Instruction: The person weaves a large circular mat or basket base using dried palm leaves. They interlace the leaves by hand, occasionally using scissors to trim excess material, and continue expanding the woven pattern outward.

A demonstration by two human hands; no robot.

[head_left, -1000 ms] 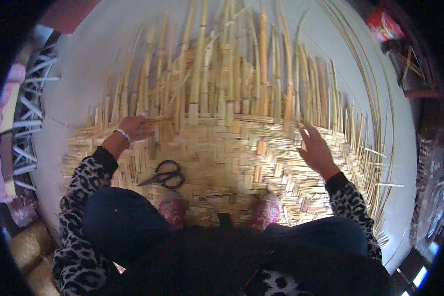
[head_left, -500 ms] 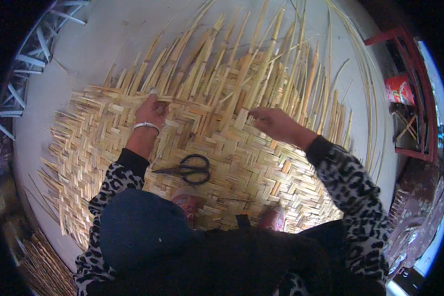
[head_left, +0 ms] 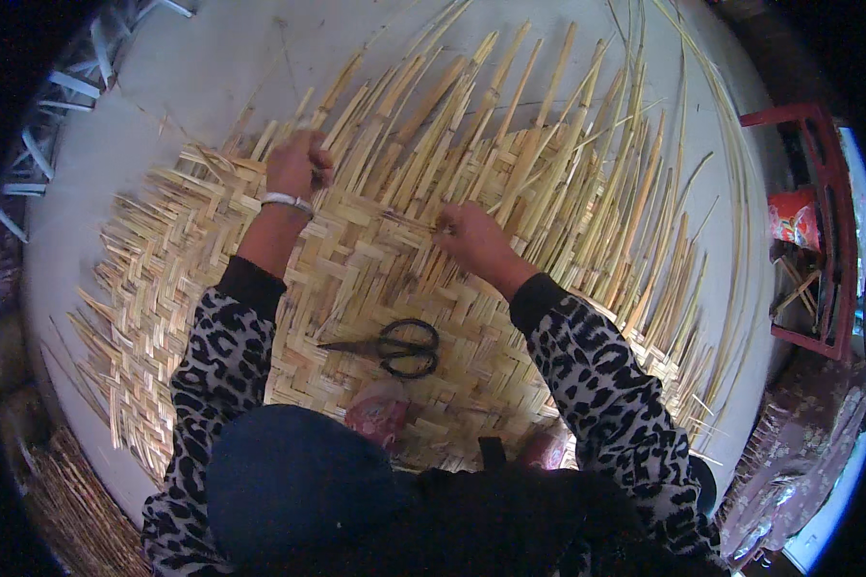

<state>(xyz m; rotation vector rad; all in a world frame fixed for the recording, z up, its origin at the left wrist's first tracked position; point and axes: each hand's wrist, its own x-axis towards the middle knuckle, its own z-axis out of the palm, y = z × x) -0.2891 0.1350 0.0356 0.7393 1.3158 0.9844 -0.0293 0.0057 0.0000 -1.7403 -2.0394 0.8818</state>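
Note:
A large woven bamboo mat [head_left: 356,279] lies on a pale floor, with many loose bamboo strips [head_left: 510,125] fanning out from its far edge. My left hand [head_left: 296,165] is closed around the base of some loose strips at the mat's upper left edge; a bracelet sits on that wrist. My right hand [head_left: 470,236] pinches a thin strip at the weaving edge near the middle. Black scissors [head_left: 394,346] lie on the mat between my forearms, near my knees.
Long thin bamboo splints [head_left: 731,192] curve along the right side. A red frame [head_left: 823,231] with a red packet stands at the far right. White slats [head_left: 67,144] lie at the upper left. A bundle of thin sticks [head_left: 77,500] rests at the lower left. My pink shoes [head_left: 380,418] rest on the mat.
The view has turned, so the mat now sits further left. Both hands have moved from resting spread on the mat to gripping strips at the weaving edge. The scissors stay in place.

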